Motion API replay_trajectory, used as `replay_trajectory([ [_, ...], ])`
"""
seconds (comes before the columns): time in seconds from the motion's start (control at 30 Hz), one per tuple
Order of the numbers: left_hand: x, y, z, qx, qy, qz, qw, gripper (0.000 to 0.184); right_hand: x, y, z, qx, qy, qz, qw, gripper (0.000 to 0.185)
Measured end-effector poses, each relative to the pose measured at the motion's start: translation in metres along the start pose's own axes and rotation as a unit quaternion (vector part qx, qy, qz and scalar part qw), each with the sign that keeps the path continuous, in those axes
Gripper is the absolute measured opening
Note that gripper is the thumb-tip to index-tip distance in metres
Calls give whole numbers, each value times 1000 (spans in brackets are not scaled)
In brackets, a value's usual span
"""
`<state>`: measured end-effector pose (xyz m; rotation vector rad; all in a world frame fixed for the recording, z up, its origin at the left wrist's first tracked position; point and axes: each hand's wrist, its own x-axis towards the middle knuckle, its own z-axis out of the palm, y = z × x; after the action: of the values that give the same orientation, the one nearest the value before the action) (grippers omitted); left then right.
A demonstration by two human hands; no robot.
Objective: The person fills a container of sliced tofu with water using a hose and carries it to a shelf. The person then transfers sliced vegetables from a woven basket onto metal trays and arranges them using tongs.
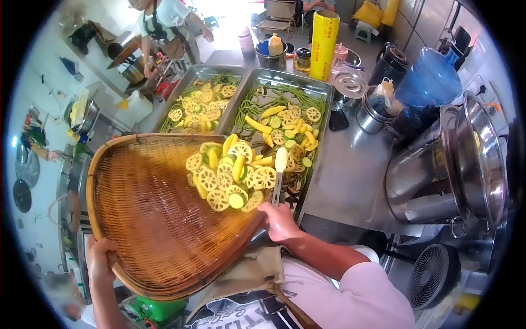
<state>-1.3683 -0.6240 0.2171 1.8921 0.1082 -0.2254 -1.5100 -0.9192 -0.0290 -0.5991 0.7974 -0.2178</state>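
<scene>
A woven bamboo winnowing basket (148, 214) is tilted over the near end of the right metal tray (327, 118). My left hand (101, 255) is closed around its left rim. My right hand (280, 222) is closed on its right edge. Lotus root slices (218, 200), green round slices (236, 198) and yellow strips (239, 167) are bunched at the basket's far right side, by the tray. A slim grey-handled utensil with a pale tip (278, 172) stands up beside my right hand; whether I hold it is unclear. More slices and green beans (298, 96) lie in that tray.
A second tray of vegetables (200, 107) sits to the left. Behind stand a yellow roll (324, 46), jars and bottles. Large steel pots (433, 170) and a black fan (435, 276) are at right. Another person (167, 27) works at back left.
</scene>
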Motion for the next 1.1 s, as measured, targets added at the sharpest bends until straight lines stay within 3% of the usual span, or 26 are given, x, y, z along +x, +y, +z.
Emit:
replay_trajectory([
  [0.1, 5, -5, -5, 10, -2, -9, 1000, 23, 7, -2, -4, -13, 14, 28, 999, 20],
  [0.17, 5, -9, 5, -26, 9, 3, 1000, 18, -2, -23, 10, 36, -14, -21, 999, 21],
  [0.23, -1, -29, 2, -37, 27, -2, 999, 19, -3, -27, 6, 58, -39, -38, 997, 22],
  [0.33, -7, -25, -2, -26, -22, -24, 999, 26, -6, -6, -2, -25, 25, -48, 998, 21],
  [0.5, -16, -21, -20, -32, -31, -43, 998, 32, -21, 8, 2, -43, 13, 44, 998, 16],
  [0.6, -15, -19, -14, -41, -18, -50, 998, 31, -16, 11, 2, -51, 28, 3, 998, 16],
  [0.77, -11, -24, -11, -72, -19, -22, 997, 30, -5, -3, 5, -12, -38, -45, 998, 17],
  [0.87, -1, -52, -18, -63, -3, -11, 998, 31, 8, 6, -3, -39, -42, -88, 994, 19],
  [1.1, 10, -113, -33, -40, -8, -40, 998, 31, 12, 20, -5, -102, 8, -66, 993, 20],
])
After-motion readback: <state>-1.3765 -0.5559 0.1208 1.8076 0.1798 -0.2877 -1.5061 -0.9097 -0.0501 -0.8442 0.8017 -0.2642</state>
